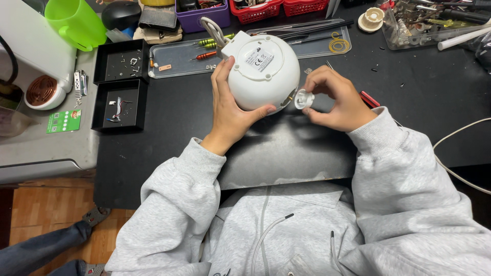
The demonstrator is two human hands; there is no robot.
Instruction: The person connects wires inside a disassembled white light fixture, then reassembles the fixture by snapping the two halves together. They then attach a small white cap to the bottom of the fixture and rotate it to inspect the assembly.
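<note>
My left hand (228, 110) grips a round white plastic appliance housing (263, 71), held with its labelled underside facing up above the black work mat (204, 133). A white cord (211, 28) loops out of its far side. My right hand (335, 97) pinches a small white round cap (304, 98) right next to a brass fitting on the housing's right side. A red-handled tool (371, 98) lies under my right wrist, mostly hidden.
Two black trays (120, 105) with small parts sit at left, a clear tray (179, 59) with screwdrivers behind. A green cup (76, 23), purple and red baskets, a yellow rubber band (338, 45) and a white cable (455, 135) at right.
</note>
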